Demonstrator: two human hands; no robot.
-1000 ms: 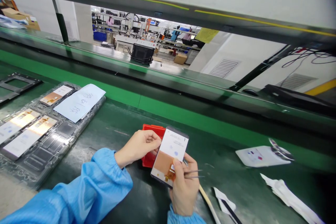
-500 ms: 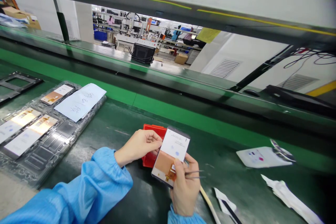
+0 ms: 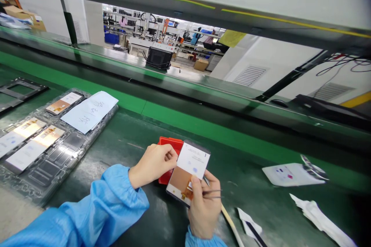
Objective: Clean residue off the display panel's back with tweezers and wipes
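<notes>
My right hand grips a phone display panel by its lower right edge, thumb on top. The panel is tilted, with its white backing, brown lower part and orange flex cable facing up. A pair of tweezers is tucked in the same hand, its tips pointing right. At the panel's left edge, my left hand is closed, thumb against curled fingers; anything between them is hidden. Partly covered by the hand and panel, a red box sits on the green bench.
A clear plastic tray at left holds several display panels and a handwritten paper. A dark frame lies behind it. To the right are a cream tube, a white packet, and crumpled white material.
The left fingers have curled and shifted slightly at the panel's left edge. The panel and right hand stay almost in place; the view has shifted a little.
</notes>
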